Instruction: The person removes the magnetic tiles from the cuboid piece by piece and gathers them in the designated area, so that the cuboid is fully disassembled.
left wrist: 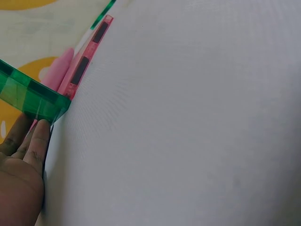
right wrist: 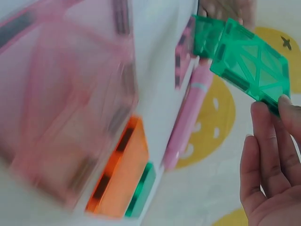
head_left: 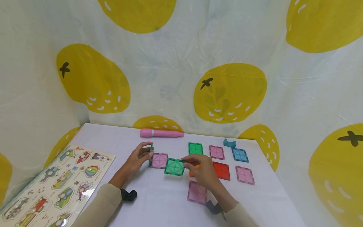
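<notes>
My left hand (head_left: 135, 162) holds a green magnetic tile (left wrist: 26, 94) upright on its edge, fingers against its side. That tile stands along the left edge of a pink magnetic tile (head_left: 159, 160) lying on the table. Between thumb and fingertips, my right hand (head_left: 204, 172) pinches a second green magnetic tile (head_left: 174, 167) by its right edge. This tile is tilted in the right wrist view, near the pink tile's right side; whether they touch I cannot tell. The right hand partly hides an orange tile (right wrist: 123, 172) in the head view.
Around the right hand lie a red tile (head_left: 222, 171), a near pink tile (head_left: 197, 193), a far green tile (head_left: 195, 148) and a blue tile (head_left: 240, 155). A teal curved piece (head_left: 229, 143) and a pink cylinder (head_left: 161, 133) sit at the back. At left is a picture puzzle board (head_left: 95, 157).
</notes>
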